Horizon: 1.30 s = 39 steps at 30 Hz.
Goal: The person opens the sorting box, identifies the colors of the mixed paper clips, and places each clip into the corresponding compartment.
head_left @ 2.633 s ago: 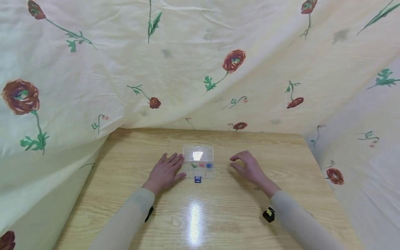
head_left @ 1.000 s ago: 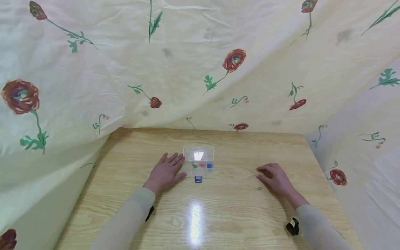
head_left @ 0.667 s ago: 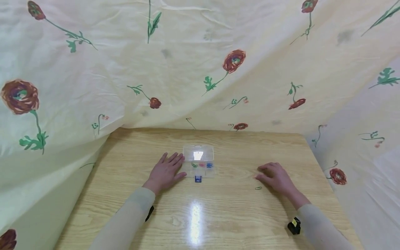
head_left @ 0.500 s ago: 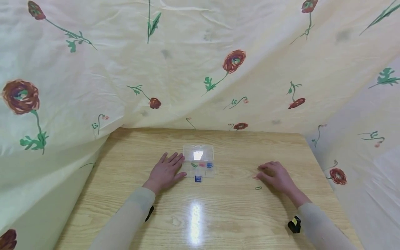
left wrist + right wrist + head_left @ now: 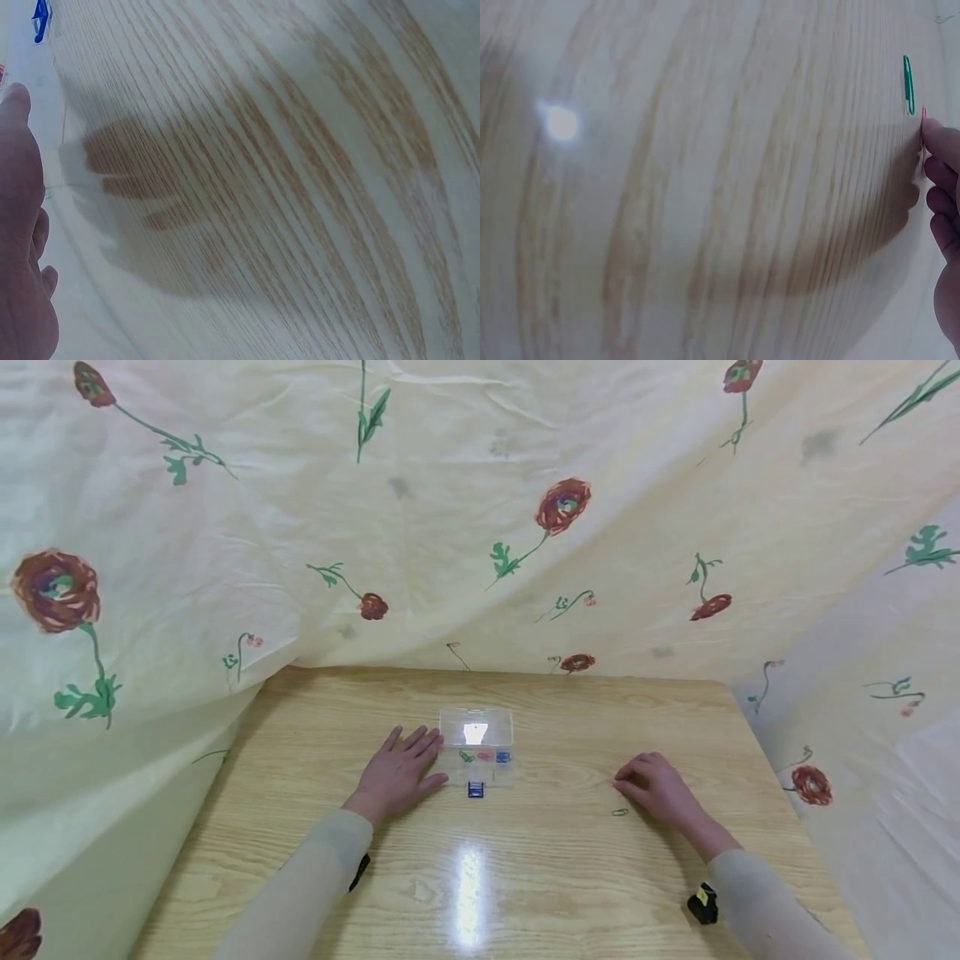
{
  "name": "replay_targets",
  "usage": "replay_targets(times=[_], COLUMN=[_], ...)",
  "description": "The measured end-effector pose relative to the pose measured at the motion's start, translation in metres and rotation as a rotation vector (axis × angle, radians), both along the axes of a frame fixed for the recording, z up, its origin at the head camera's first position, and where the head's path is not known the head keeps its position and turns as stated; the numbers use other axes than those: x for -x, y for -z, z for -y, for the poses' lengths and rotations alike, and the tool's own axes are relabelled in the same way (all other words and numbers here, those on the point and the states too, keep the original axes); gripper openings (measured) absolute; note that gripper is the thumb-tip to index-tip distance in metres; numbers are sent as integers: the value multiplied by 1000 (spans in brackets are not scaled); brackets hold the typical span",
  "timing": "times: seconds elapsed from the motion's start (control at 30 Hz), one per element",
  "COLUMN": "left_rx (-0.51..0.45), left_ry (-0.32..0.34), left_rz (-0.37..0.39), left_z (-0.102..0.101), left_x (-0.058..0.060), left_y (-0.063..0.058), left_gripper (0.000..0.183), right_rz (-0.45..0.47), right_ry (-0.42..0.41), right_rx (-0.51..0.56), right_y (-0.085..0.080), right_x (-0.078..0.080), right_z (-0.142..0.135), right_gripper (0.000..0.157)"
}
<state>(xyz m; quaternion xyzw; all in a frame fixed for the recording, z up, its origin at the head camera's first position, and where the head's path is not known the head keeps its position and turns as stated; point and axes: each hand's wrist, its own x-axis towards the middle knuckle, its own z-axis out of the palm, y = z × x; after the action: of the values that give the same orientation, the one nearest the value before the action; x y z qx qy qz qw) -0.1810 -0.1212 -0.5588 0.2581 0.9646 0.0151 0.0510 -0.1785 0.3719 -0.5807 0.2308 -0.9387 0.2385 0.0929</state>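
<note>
A clear plastic box point(image 5: 450, 777) stands with its lid point(image 5: 453, 727) raised; green, pink and blue paper clips lie in its back compartments. My left hand point(image 5: 397, 777) lies flat with spread fingers on the table at the box's left side, fingertips touching or very near it. To the right, my right hand point(image 5: 660, 789) has its thumb and index finger brought together on a pink paper clip point(image 5: 923, 114), mostly hidden by the thumb in the right wrist view. A green paper clip point(image 5: 620, 812) lies loose on the table just in front of that hand.
The box's blue latch point(image 5: 476, 790) faces the near side. The wooden table point(image 5: 555, 877) runs back to a hanging flowered cloth point(image 5: 420, 527), which also closes off both sides. A bright light reflection shows on the table's near middle.
The right hand has moved right, away from the box, to the loose clips. Lately its thumb and index finger have drawn together on the pink paper clip. The left hand has stayed put.
</note>
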Motion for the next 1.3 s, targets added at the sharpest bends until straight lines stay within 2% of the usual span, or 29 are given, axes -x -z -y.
replay_targets(times=[0.17,0.6,0.93,1.13,1.3], left_rx=[6,17,24,10,14], left_ry=[-1,4,5,5,4], left_rz=[1,-4,-2,-15,-4], left_z=[0,-2,-2,-2,-3], left_x=[0,0,0,-2,-2], left_y=[0,-4,-5,-5,-5], left_gripper=[78,77,78,77,77], right_rz=[9,-62,-8,20,-5], right_ry=[-6,-48,65,80,83], right_rx=[-10,-26,61,49,64], right_y=[1,0,-5,-1,5], right_x=[0,-2,-6,-8,-8], right_z=[4,10,7,8,9], right_gripper=[14,16,10,17,13])
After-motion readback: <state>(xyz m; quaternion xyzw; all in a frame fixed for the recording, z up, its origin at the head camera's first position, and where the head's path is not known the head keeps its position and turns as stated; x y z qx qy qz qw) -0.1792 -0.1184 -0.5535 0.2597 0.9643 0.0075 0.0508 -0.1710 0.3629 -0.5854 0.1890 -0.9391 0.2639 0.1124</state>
